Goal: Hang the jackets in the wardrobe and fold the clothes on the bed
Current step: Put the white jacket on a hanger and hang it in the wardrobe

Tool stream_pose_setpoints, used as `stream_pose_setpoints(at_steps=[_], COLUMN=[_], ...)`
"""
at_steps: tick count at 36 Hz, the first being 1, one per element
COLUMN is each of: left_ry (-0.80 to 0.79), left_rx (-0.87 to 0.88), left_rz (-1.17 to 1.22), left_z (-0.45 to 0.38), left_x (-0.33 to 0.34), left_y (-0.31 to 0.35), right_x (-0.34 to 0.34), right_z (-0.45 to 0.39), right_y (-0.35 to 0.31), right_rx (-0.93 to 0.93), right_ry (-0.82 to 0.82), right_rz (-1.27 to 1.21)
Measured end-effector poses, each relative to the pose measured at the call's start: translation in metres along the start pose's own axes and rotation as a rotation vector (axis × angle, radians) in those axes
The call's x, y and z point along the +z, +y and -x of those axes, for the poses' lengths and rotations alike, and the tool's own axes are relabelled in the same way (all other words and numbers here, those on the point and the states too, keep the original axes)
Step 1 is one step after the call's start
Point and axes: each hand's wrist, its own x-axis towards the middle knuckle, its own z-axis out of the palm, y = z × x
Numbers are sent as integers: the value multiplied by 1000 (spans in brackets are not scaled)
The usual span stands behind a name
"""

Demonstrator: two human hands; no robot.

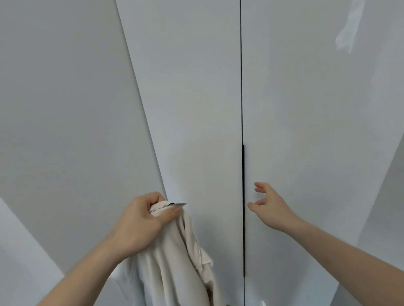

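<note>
Hanging lengthwise downward, jacket point(179, 270) collar uppermost.

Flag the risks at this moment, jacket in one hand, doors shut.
1. The right hand is open near the dark handle strip but not on it; the slim strip may be hard to grip.
2. The left hand grips the beige jacket bunched at the top, so the hanging cloth could snag as the wardrobe door swings open.

jacket point(178, 263): cream, bunched, hanging limp, gripped at collar | wardrobe point(192, 105): glossy white doors, closed
</note>
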Motion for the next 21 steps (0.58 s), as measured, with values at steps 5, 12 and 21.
stream_pose_setpoints(at_steps=[5,12,21], left_ry=[-77,-197,-319], left_rx=[75,146,164], left_rz=[18,6,88], left_z=[-63,-145,-214], left_x=[7,22,35], left_y=[-16,-54,-92], right_x=[19,56,84], right_z=[-50,-97,-138], right_y=[-16,-30,-35], right_rx=[24,84,241], right_ry=[73,285,609], right_rz=[-20,-22,-86])
